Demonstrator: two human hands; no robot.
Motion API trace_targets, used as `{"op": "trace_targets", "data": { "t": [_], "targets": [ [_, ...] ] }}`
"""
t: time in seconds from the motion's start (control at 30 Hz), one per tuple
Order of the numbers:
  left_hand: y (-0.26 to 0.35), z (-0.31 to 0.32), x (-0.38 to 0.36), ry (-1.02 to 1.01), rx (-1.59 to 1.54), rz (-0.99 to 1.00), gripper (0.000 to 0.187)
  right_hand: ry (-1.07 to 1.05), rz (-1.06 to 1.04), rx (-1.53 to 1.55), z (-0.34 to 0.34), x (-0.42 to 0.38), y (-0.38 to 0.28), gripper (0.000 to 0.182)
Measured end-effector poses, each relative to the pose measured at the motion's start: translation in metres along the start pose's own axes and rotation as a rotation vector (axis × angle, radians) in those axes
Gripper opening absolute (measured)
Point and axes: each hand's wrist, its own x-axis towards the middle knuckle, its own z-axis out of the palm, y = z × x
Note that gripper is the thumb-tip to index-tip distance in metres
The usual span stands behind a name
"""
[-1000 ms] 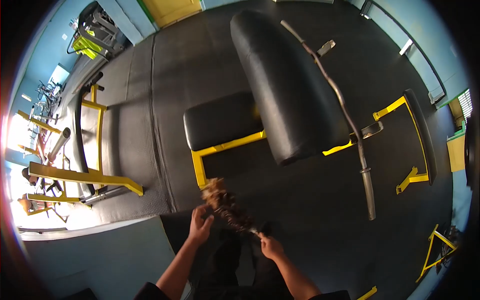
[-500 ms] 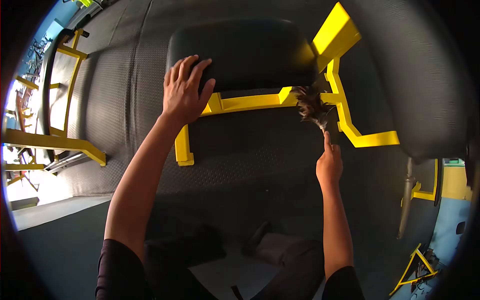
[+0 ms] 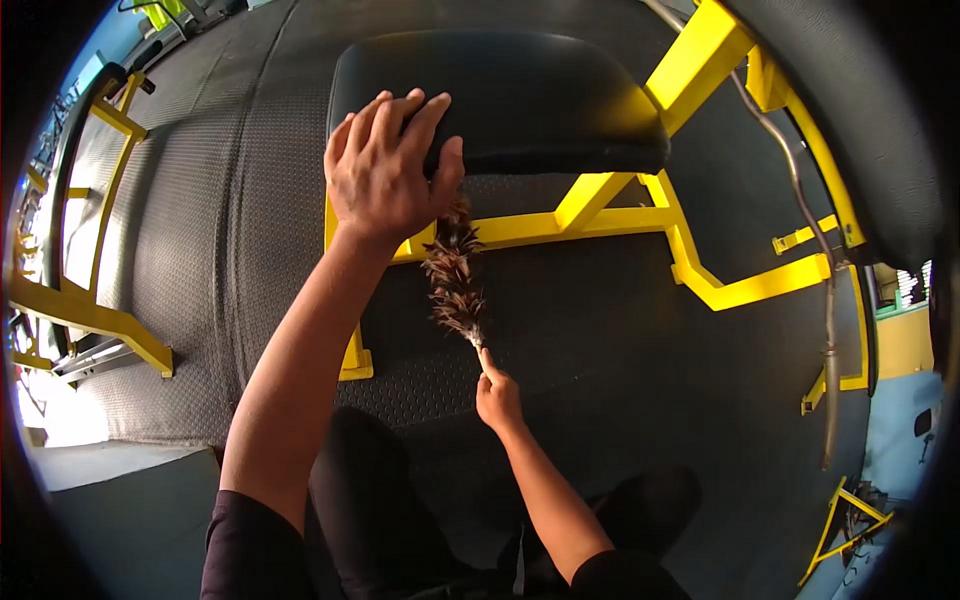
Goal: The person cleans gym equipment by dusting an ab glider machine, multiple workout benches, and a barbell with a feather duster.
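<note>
My left hand [image 3: 385, 170] rests with fingers spread on the near left part of the black padded bench seat [image 3: 500, 95]. Below the seat runs the yellow metal frame [image 3: 530, 229] of the bench. My right hand [image 3: 499, 400] is closed around the short handle end of a brown feather duster [image 3: 456, 275], its index finger stretched along it. The duster points away from me, and its feathers lie against the yellow bar close to my left wrist. The far tip of the feathers is partly hidden near my left hand.
A black backrest pad [image 3: 860, 110] rises at the right, beside a bent metal bar [image 3: 800, 185]. Another yellow-framed bench [image 3: 100, 320] stands at the left. Black textured rubber matting [image 3: 270, 200] covers the floor. A yellow stand [image 3: 835, 530] is at the lower right.
My right hand has carried the feather duster left along the yellow bar, from the right end of the seat to near my left hand. My left hand stays on the seat.
</note>
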Motion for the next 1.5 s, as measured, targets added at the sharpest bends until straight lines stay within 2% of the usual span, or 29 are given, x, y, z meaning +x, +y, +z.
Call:
{"op": "trace_targets", "data": {
  "t": [0.1,0.2,0.27,0.4,0.43,0.47,0.5,0.53,0.6,0.67,0.7,0.77,0.87,0.93,1.0,1.07,1.13,1.2,1.27,1.33,1.37,1.4,1.5],
  "targets": [
    [0.000,-0.003,0.001,0.005,-0.012,-0.017,0.037,0.063,-0.021,-0.261,-0.041,0.021,0.022,0.052],
    [0.001,0.001,-0.002,0.036,-0.046,-0.028,0.037,0.175,0.208,-0.349,-0.089,0.045,0.046,0.045],
    [0.000,0.002,-0.004,0.056,-0.047,-0.025,0.037,0.240,0.175,-0.322,-0.088,0.043,0.065,0.052],
    [0.000,0.001,-0.003,0.030,-0.044,-0.026,0.037,0.074,0.172,-0.119,-0.024,-0.022,-0.025,0.055],
    [0.000,0.001,-0.003,0.020,-0.048,-0.021,0.037,0.102,-0.028,-0.014,0.003,-0.044,-0.029,0.053],
    [-0.001,0.002,-0.003,0.009,-0.047,-0.015,0.037,0.082,-0.036,0.217,0.022,-0.067,-0.048,0.051],
    [-0.001,0.001,-0.003,0.014,-0.038,-0.006,0.037,0.049,0.075,0.246,0.035,-0.087,-0.056,0.048],
    [-0.001,0.000,-0.004,0.006,-0.031,0.004,0.037,0.167,-0.033,0.275,0.044,-0.103,-0.056,0.046],
    [-0.001,0.000,-0.002,-0.006,-0.021,0.005,0.036,-0.027,0.203,0.174,0.019,-0.145,-0.048,0.051],
    [-0.002,0.002,-0.003,0.028,-0.014,0.027,0.036,-0.250,0.218,-0.031,-0.023,-0.165,-0.037,0.050],
    [-0.003,0.004,-0.003,0.029,-0.011,0.029,0.037,-0.252,0.225,-0.031,-0.028,-0.162,-0.044,0.050],
    [-0.001,0.006,-0.003,0.025,-0.010,0.042,0.037,-0.182,0.039,-0.034,-0.031,-0.132,-0.065,0.055],
    [-0.003,0.001,-0.001,0.025,0.012,0.068,0.035,0.119,-0.154,-0.106,-0.043,-0.055,-0.113,0.060],
    [-0.008,-0.003,0.004,-0.018,-0.146,0.085,0.034,0.259,-0.273,-0.082,-0.058,-0.021,-0.140,0.060],
    [-0.024,-0.007,0.010,-0.039,-0.164,0.143,0.035,0.292,-0.291,-0.047,-0.062,-0.006,-0.151,0.060],
    [-0.042,-0.013,0.020,-0.182,-0.210,0.289,0.037,0.272,-0.233,-0.042,-0.045,0.001,-0.144,0.061],
    [-0.045,-0.008,0.023,-0.194,-0.206,0.298,0.041,0.183,-0.108,-0.109,-0.002,0.003,-0.119,0.060],
    [-0.044,-0.003,0.015,-0.143,-0.200,0.242,0.044,0.131,-0.083,-0.064,0.046,0.004,-0.095,0.059],
    [-0.047,-0.003,0.015,-0.145,-0.190,0.263,0.046,-0.041,0.120,0.035,0.088,-0.001,-0.083,0.054],
    [-0.043,-0.009,0.018,-0.140,-0.197,0.298,0.044,-0.041,-0.088,0.151,0.125,-0.015,-0.076,0.053],
    [-0.035,-0.026,0.028,-0.425,-0.270,0.103,0.056,-0.094,-0.142,0.172,0.142,-0.020,-0.076,0.052],
    [-0.035,-0.027,0.029,-0.429,-0.261,0.101,0.056,-0.079,-0.103,0.261,0.144,-0.021,-0.083,0.051],
    [-0.039,-0.023,0.025,-0.332,-0.315,0.132,0.051,0.043,-0.179,0.261,0.140,0.013,-0.089,0.050]
  ]
}}
